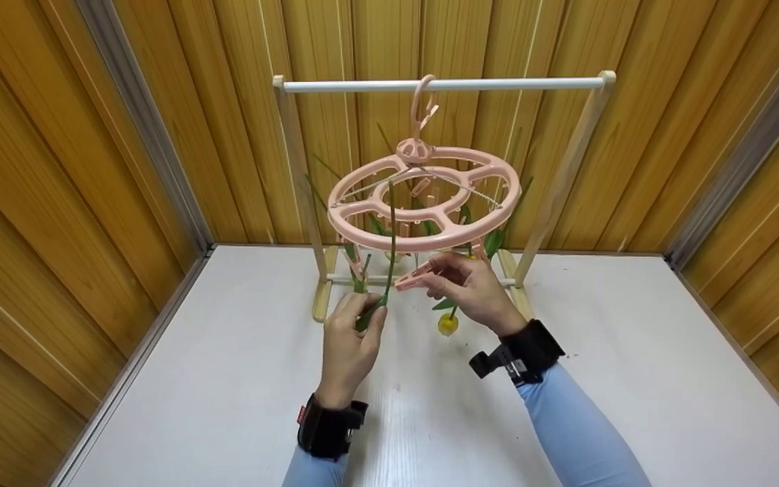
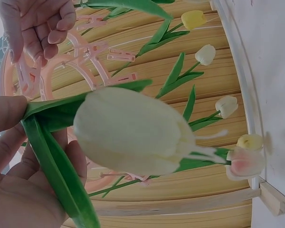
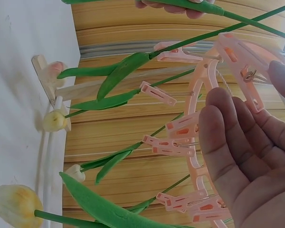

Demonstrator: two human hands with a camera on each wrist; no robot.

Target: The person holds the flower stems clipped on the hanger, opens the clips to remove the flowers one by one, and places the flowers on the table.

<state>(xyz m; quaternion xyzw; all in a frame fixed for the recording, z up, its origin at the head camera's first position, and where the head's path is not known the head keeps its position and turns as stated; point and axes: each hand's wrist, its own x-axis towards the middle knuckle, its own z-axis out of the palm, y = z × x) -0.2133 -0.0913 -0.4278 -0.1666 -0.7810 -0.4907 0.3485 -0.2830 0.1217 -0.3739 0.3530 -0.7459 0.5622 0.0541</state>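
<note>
While a white tulip [image 2: 130,130] is held head-down in the left hand [image 1: 352,335], a pink peg [image 1: 412,278] is pinched by the right hand [image 1: 474,287] beneath the ring of the pink hanger [image 1: 423,242]. The step in hand is judged to be the bringing together of flower and peg: the stem [image 1: 391,233] is raised in front of the ring, just beside the peg, and is not yet clipped. For the next move, the peg's jaws would need to be spread and the stem guided between them. The left thumb and fingers are closed narrowly at the leaf bases; the right thumb and fingers are brought close about the peg. Other tulips, including a yellow tulip [image 1: 448,325], are hung head-down from the hanger
</note>
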